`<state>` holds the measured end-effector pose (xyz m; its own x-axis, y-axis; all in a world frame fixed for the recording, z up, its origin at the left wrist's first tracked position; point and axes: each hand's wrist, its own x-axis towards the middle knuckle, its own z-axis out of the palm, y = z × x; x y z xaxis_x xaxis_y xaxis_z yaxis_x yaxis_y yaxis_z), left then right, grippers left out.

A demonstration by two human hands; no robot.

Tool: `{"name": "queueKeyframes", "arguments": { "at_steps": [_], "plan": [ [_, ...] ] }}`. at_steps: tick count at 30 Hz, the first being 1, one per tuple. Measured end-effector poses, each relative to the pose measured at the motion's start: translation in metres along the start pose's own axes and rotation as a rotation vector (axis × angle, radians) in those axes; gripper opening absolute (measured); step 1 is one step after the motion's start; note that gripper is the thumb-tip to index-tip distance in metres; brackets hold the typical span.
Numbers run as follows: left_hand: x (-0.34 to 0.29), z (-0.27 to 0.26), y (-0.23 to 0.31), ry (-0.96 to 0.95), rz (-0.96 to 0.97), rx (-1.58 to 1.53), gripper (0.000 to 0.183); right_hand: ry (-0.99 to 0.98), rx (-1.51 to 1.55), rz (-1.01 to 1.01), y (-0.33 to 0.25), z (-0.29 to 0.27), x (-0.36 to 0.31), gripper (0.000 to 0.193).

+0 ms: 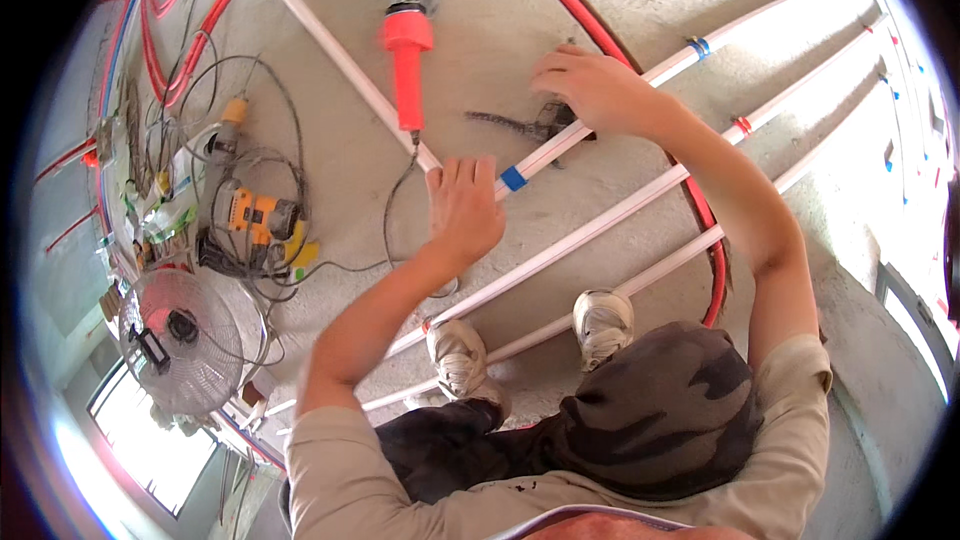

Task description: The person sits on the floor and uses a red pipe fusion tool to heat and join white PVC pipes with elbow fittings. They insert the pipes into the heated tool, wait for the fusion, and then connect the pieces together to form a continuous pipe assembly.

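Left fingers (463, 176) wrap the white pipe (549, 153) left of its blue band (514, 179); whether right fingers (552, 70) grip, I cannot tell. Uneven pressure could twist it.

I wear a beige short-sleeved shirt (345, 475) and dark trousers (430, 445). My shoes (458, 358) are off-white, with pale laces (602, 333).

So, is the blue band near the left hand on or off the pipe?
On: the blue band hugs the white pipe beside the left hand.
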<state>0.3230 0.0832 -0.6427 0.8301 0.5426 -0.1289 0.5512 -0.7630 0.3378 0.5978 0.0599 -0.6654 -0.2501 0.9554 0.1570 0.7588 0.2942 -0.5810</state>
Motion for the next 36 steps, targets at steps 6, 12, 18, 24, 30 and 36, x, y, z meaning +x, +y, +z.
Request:
{"name": "queueKeyframes", "arguments": {
  "at_steps": [6,12,18,24,30,36],
  "plan": [
    [0.031,-0.058,-0.077,0.202,-0.207,0.019,0.042,0.134,0.518,0.419,-0.057,0.002,-0.032,0.017],
    [0.089,-0.032,-0.097,-0.060,-0.794,-0.806,0.026,0.258,0.918,0.649,-0.102,0.038,-0.040,0.013],
    [0.069,-0.063,-0.073,0.000,-0.807,-0.692,0.020,0.142,0.984,0.637,-0.112,0.034,-0.046,0.018],
    [-0.043,-0.039,0.053,0.301,-0.660,-0.715,0.040,0.154,1.415,0.393,-0.169,0.033,-0.036,0.034],
    [-0.088,-0.012,0.106,0.160,-0.078,-0.633,0.037,0.320,1.663,0.765,-0.191,0.031,-0.085,0.029],
    [-0.056,-0.008,0.010,0.097,-0.065,-0.237,0.041,0.476,1.563,0.924,-0.178,0.016,-0.178,0.024]
  ]
}}
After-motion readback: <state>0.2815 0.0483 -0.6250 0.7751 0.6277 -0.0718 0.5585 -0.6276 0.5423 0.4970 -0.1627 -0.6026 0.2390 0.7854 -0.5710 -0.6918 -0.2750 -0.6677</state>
